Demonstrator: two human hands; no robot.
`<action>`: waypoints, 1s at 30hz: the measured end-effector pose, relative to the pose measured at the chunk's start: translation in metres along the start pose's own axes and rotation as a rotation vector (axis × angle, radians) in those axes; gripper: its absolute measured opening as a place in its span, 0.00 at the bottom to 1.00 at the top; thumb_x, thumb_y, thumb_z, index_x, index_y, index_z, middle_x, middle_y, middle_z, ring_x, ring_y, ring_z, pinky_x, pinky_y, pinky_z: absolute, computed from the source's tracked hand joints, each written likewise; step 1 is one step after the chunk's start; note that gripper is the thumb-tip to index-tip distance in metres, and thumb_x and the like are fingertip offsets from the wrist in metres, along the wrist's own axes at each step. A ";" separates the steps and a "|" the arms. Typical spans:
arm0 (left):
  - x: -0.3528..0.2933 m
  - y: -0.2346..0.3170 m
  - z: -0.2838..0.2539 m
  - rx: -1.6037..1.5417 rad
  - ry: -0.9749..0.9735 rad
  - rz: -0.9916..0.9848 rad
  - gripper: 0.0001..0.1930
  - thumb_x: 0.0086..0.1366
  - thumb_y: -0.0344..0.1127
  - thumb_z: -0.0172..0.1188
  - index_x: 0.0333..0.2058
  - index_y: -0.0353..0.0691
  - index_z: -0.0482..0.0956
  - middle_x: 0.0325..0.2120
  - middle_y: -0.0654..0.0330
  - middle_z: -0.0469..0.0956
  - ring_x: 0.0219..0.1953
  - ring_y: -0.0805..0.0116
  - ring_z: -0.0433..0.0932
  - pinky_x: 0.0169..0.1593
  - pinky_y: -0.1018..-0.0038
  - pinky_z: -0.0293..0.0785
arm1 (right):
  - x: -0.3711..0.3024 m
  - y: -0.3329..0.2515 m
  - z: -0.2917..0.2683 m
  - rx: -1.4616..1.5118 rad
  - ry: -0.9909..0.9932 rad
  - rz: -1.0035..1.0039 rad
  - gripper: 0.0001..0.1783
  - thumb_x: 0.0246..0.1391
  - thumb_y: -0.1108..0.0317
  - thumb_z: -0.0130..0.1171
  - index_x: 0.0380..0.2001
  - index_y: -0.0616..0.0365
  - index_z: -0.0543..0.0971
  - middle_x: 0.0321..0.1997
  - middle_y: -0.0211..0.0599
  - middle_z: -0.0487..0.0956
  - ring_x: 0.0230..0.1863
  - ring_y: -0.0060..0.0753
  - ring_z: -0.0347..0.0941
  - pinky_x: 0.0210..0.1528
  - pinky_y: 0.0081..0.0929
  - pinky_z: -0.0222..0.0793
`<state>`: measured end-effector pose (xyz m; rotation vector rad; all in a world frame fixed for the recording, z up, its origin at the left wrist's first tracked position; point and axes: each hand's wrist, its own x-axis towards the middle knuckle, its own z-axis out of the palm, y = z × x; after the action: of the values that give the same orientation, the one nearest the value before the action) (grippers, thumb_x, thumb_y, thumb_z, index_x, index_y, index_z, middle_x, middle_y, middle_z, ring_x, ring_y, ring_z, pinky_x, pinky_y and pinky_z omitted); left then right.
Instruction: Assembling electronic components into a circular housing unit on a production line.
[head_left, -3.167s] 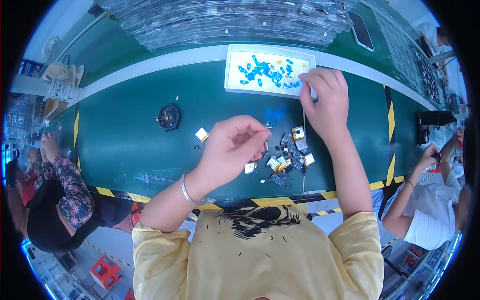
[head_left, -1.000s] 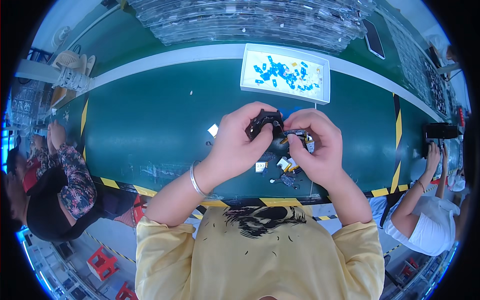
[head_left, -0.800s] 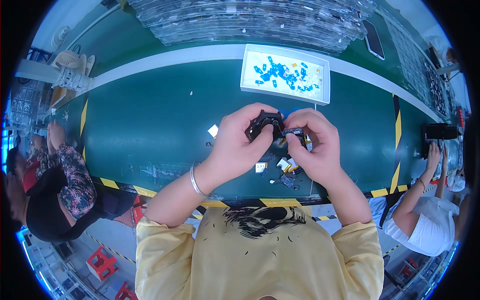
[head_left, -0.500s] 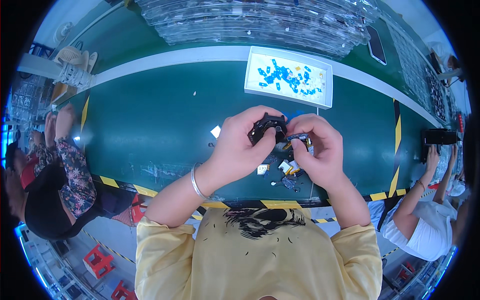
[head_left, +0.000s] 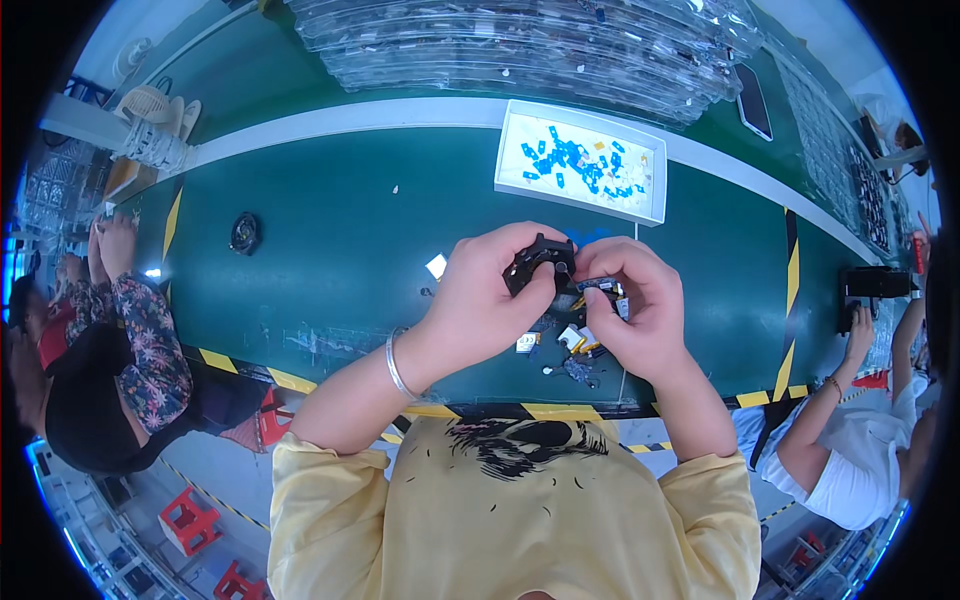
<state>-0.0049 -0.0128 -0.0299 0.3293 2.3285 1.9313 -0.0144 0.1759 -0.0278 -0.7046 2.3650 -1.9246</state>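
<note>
In my left hand [head_left: 497, 280] is a black plastic housing [head_left: 540, 262] that looks like a watch case, with my thumb pressed into its hollow side. Right beside it, my right hand [head_left: 635, 300] pinches a small circuit board with yellow-taped parts [head_left: 603, 290] between thumb and fingers. The board and the housing are close together; whether a wire joins them I cannot tell. Below my hands lies a loose heap of small battery cells [head_left: 575, 338] and dark wired parts [head_left: 579, 371]. Something blue [head_left: 597, 238] shows partly behind my hands.
A white box [head_left: 646, 203] of small blue pieces stands beyond my hands. Stacked clear plastic trays [head_left: 520, 50] and a phone [head_left: 754, 103] are farther back. On the green bench [head_left: 330, 230] lie a black round part [head_left: 245, 233] and a white square [head_left: 436, 266]. Co-workers sit at both sides.
A black round part now lies on the bench at the left, near the co-worker there. My hands keep nearly the same place and hold. The right co-worker's arms have shifted.
</note>
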 end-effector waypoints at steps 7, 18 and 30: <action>-0.001 0.001 0.002 0.031 0.021 0.031 0.12 0.58 0.18 0.52 0.41 0.32 0.77 0.33 0.58 0.82 0.35 0.75 0.80 0.40 0.79 0.76 | -0.001 0.002 0.002 -0.019 0.018 -0.028 0.09 0.39 0.81 0.59 0.28 0.62 0.74 0.32 0.39 0.78 0.35 0.34 0.76 0.39 0.26 0.71; -0.001 -0.008 0.005 0.022 0.020 0.078 0.12 0.60 0.19 0.53 0.42 0.34 0.77 0.34 0.61 0.81 0.26 0.81 0.76 0.29 0.83 0.73 | -0.001 0.002 0.003 -0.168 0.039 -0.085 0.08 0.41 0.80 0.60 0.29 0.62 0.75 0.30 0.38 0.77 0.31 0.34 0.74 0.36 0.25 0.70; -0.004 0.008 0.004 -0.258 -0.034 -0.140 0.08 0.64 0.21 0.52 0.42 0.34 0.74 0.37 0.62 0.78 0.22 0.83 0.74 0.23 0.87 0.71 | -0.003 0.008 0.005 0.080 0.080 0.071 0.07 0.45 0.79 0.60 0.29 0.63 0.74 0.30 0.34 0.74 0.32 0.24 0.71 0.36 0.21 0.68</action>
<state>0.0008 -0.0087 -0.0235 0.1688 1.9908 2.1040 -0.0128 0.1730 -0.0373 -0.5411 2.3084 -2.0415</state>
